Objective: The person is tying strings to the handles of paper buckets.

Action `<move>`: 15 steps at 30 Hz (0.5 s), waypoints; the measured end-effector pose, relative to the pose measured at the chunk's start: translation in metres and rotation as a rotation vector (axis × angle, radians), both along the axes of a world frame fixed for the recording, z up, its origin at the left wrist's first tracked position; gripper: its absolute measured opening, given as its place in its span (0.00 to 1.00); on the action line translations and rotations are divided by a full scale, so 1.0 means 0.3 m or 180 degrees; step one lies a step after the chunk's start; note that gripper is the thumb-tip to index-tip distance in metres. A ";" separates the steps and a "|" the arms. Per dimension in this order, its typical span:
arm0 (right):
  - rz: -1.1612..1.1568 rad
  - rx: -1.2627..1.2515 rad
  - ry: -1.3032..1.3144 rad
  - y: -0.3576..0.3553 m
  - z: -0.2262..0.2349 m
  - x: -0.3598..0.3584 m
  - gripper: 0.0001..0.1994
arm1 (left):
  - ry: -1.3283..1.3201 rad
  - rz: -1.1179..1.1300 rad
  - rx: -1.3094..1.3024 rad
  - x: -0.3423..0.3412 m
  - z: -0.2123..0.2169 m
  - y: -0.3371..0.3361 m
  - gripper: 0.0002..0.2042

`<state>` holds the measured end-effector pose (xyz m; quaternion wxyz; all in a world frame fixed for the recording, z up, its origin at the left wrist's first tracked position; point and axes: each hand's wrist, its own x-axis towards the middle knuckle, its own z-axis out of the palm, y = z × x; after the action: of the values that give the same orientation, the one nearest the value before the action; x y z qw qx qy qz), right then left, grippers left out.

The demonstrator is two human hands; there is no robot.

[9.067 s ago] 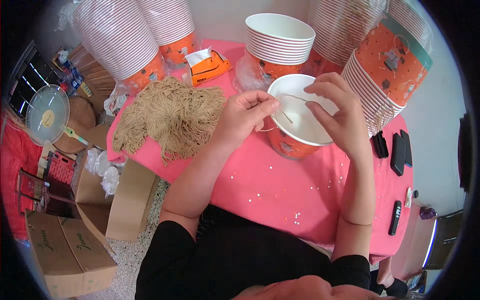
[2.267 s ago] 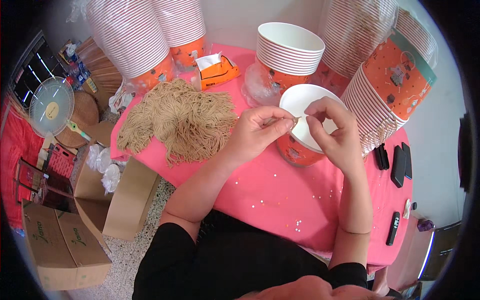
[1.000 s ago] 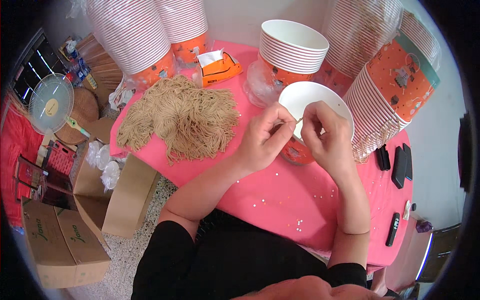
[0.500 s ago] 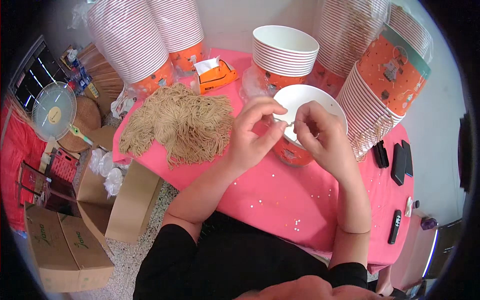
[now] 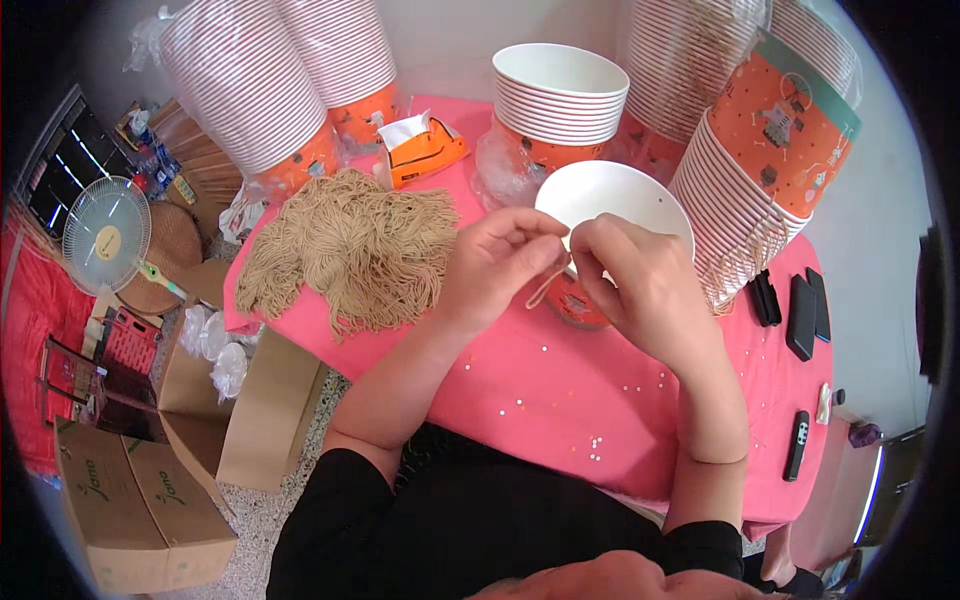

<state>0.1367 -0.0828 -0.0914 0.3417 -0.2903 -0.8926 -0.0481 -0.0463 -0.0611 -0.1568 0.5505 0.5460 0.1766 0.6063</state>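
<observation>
A paper bucket [image 5: 577, 303], white inside and orange outside, stands on the pink table directly beyond my hands. There is a small hole in its wall near the rim. Just in front of the rim, my left hand [image 5: 503, 262] pinches a thin tan cord [image 5: 541, 293] between thumb and fingers. My right hand [image 5: 645, 285] is closed beside it, its fingertips at the cord. A small loop of the cord hangs down between both hands. My fingers hide the cord's ends. Left of my left hand lies a big heap of tan cords [image 5: 350, 250].
Tall stacks of paper buckets [image 5: 240, 85] stand at the back left, with a shorter stack [image 5: 560, 95] at the back middle. On the right, a leaning stack [image 5: 735, 190] has cords hanging from it. A tissue pack [image 5: 425, 150] lies behind the heap. Small white dots [image 5: 595, 447] litter the pink cloth.
A loop of the cord now hangs below my fingers, where only a short bit showed before. My hands have drawn closer together, and the view has shifted slightly.
</observation>
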 end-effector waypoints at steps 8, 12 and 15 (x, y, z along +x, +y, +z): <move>0.0008 0.0303 -0.0078 0.016 -0.004 -0.003 0.11 | 0.0712 0.0158 -0.0025 -0.015 0.003 0.006 0.08; 0.0066 0.0527 -0.0336 0.013 0.000 -0.009 0.10 | 0.1086 0.0296 0.0344 -0.014 0.015 0.002 0.06; 0.0061 0.0230 -0.0524 -0.010 0.009 -0.003 0.11 | 0.1425 0.0525 0.0457 -0.017 0.028 -0.018 0.04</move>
<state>0.1359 -0.0857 -0.0886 0.2778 -0.2643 -0.9181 -0.1007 -0.0513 -0.0666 -0.1484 0.4061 0.6882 0.2945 0.5241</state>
